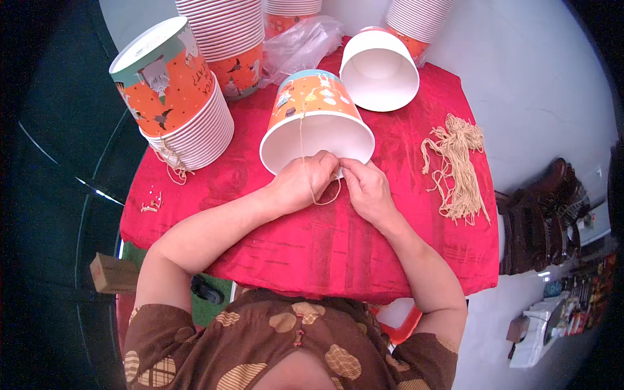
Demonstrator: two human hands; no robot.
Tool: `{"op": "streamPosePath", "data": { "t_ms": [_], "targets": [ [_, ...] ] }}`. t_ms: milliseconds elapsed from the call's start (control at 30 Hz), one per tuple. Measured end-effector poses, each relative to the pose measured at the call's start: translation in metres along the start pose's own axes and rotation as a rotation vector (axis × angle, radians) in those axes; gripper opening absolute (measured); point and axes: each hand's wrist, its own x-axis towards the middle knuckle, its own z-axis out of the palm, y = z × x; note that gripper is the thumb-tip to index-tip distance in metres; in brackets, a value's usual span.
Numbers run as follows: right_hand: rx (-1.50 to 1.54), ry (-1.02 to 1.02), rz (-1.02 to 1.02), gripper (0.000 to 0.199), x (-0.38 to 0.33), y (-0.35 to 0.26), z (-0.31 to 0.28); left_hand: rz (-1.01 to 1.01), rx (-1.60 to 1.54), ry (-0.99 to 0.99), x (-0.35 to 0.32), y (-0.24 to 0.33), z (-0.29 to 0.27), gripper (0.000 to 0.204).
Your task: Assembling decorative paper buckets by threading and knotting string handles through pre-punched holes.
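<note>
A paper bucket (pixel 316 101) with an orange printed side and blue-green base lies on its side in front of me, its white mouth turned toward me. From its upper rim a tan string (pixel 301 140) hangs across the opening and loops below the hands. At the lower rim, my left hand (pixel 304 182) and my right hand (pixel 368 190) meet fingertip to fingertip. Both are closed in a pinch on the string close to the rim. What exactly lies between the fingertips is mostly hidden.
On the red-covered table (pixel 279 253), a bundle of tan strings (pixel 458 166) lies at right. Behind stands another white-mouthed bucket (pixel 380 75). Nested buckets (pixel 172 97) with strings hanging from their rims stand at left, near a tall stack (pixel 224 39) and a clear plastic bag (pixel 302 45).
</note>
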Motion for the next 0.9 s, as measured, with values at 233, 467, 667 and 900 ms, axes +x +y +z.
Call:
{"op": "streamPosePath", "data": {
  "t_ms": [233, 467, 667, 900],
  "targets": [
    [0.019, -0.111, -0.013, 0.013, 0.0, -0.002, -0.003, 0.027, -0.015, 0.005, -0.002, 0.001, -0.002, 0.015],
    [0.056, -0.143, 0.055, 0.011, -0.001, -0.006, -0.006, -0.092, -0.076, -0.041, -0.003, 0.0, -0.006, 0.016],
    [0.044, -0.146, 0.038, 0.009, -0.002, -0.007, -0.006, -0.115, -0.247, 0.009, 0.0, -0.002, -0.012, 0.009],
    [0.026, -0.158, -0.032, 0.006, -0.005, -0.01, -0.009, -0.277, -0.305, -0.02, 0.002, -0.001, -0.014, 0.011]
  ]
}}
